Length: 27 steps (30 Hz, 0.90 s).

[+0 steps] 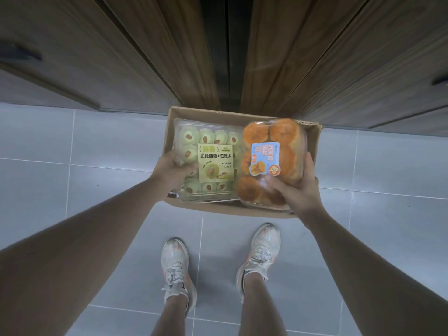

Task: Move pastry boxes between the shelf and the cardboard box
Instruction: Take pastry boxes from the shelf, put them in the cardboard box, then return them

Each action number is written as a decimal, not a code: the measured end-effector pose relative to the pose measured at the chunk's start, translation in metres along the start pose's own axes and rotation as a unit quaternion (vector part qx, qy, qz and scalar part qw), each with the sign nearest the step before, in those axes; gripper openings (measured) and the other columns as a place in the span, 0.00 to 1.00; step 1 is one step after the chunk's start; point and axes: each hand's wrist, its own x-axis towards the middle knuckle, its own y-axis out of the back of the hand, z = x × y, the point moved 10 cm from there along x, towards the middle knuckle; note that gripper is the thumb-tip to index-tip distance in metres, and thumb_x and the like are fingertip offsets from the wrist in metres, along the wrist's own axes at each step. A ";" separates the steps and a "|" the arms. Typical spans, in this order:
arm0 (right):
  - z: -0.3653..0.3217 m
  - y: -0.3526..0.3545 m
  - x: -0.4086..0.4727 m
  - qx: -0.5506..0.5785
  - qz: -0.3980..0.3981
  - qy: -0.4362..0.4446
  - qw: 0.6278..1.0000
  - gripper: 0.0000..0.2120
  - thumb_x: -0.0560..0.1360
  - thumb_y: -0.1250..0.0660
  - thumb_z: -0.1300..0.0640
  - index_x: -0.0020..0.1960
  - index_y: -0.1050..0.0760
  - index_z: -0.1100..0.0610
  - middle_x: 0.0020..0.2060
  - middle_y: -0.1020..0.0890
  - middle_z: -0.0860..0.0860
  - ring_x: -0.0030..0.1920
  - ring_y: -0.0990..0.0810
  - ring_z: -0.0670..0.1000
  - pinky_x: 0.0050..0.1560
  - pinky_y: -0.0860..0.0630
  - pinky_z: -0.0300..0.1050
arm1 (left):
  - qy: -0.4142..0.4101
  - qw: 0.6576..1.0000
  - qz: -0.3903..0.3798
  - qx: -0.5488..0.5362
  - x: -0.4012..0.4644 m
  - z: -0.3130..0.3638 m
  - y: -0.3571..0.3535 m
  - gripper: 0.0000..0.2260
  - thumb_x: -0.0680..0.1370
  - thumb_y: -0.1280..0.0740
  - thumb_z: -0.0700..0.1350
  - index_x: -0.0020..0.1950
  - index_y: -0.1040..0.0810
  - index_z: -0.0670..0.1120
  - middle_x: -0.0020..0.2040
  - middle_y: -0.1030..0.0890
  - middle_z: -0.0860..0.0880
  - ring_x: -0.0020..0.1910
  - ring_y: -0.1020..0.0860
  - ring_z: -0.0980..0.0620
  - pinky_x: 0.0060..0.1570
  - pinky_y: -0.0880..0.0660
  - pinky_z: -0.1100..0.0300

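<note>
An open cardboard box point(169, 132) sits on the grey tiled floor against wooden cabinets. Over its left half is a clear box of green matcha cookies point(213, 139) with a pale yellow label. My left hand point(169, 170) grips its left edge. Over the right half is a clear box of orange pastries point(283, 134) with a blue label, tilted slightly. My right hand point(298, 190) grips its near right corner, thumb on the lid and fingers round the side. Whether the two boxes rest in the cardboard box or are lifted cannot be told.
Dark wooden cabinet fronts point(315, 57) rise behind the cardboard box, with a dark gap point(218, 44) between them. My feet in white sneakers point(177, 267) stand on the tiles just in front of the box. Grey floor tiles point(72, 154) spread on both sides.
</note>
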 end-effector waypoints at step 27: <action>-0.346 0.099 -0.301 -0.240 0.050 0.236 0.940 0.35 0.74 0.29 0.39 0.77 0.41 0.32 0.56 0.33 0.47 0.49 0.21 0.51 0.59 0.23 0.49 | -0.132 0.968 -0.089 -0.195 -0.285 0.170 0.207 0.15 0.81 0.30 0.41 0.65 0.28 0.49 0.51 0.17 0.44 0.50 0.19 0.42 0.47 0.20 0.39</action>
